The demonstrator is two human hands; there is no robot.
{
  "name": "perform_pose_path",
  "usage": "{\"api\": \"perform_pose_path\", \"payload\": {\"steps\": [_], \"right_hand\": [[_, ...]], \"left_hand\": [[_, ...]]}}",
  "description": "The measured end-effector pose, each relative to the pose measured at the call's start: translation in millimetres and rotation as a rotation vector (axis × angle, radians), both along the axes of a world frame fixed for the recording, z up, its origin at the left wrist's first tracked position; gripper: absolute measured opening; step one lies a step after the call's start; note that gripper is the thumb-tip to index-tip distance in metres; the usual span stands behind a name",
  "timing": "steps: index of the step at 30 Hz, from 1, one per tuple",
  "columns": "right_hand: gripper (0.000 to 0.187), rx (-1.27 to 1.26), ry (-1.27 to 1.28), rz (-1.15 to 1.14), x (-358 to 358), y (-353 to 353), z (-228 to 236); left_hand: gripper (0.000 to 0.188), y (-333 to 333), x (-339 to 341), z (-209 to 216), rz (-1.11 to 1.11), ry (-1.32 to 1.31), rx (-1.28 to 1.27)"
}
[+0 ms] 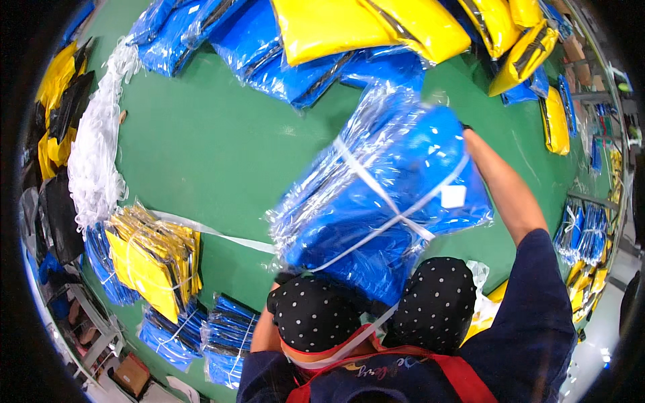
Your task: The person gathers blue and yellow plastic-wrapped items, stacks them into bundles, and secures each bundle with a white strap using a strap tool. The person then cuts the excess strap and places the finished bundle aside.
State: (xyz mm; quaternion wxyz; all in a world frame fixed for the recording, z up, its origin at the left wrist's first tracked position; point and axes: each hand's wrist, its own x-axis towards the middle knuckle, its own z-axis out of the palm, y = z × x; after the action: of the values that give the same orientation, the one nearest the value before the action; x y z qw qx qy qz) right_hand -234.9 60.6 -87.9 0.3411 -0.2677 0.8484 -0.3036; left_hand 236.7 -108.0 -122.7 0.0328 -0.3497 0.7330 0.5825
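A large bundle of flat blue packages [430,134] in clear plastic is tilted up over the floor in front of my knees. White strapping [396,213] crosses on its upper face, and a white label [453,196] sits near its right side. My right hand [467,129], in dark covering, grips the far right edge; its fingers are hidden behind the bundle. At the near left corner my left hand [286,277], also dark-covered, holds the bundle, mostly hidden by my knee. A loose white strap [222,235] trails leftward from the bundle.
Blue packages [248,47] and yellow packages [329,30] lie along the far side of the green floor [201,154]. A heap of white straps [97,148] is at left. Tied yellow [144,258] and blue bundles [228,339] stand near left. Shelving [598,195] lines the right.
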Motion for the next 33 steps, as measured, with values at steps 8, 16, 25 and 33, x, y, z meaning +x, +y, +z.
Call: {"api": "perform_pose_path", "payload": {"steps": [8, 16, 25, 33], "right_hand": [[0.051, -0.386, 0.25, -0.093, 42.3, 107.8, 80.5], [0.043, 0.035, 0.269, 0.045, 195.6, 216.3, 46.9], [0.037, 0.198, 0.097, 0.157, 198.5, 208.2, 97.3], [0.038, 0.166, -0.044, -0.009, 155.6, 162.8, 114.7]], "left_hand": [[0.045, -110.7, 10.7, 12.3, -0.188, -0.014, -0.231], [0.022, -61.7, 32.4, 97.4, -0.958, 0.11, -0.851], [0.027, -52.6, 22.8, 153.8, -0.818, -0.32, -0.671], [0.031, -165.6, 6.8, 97.6, -0.808, -0.66, -0.366]]}}
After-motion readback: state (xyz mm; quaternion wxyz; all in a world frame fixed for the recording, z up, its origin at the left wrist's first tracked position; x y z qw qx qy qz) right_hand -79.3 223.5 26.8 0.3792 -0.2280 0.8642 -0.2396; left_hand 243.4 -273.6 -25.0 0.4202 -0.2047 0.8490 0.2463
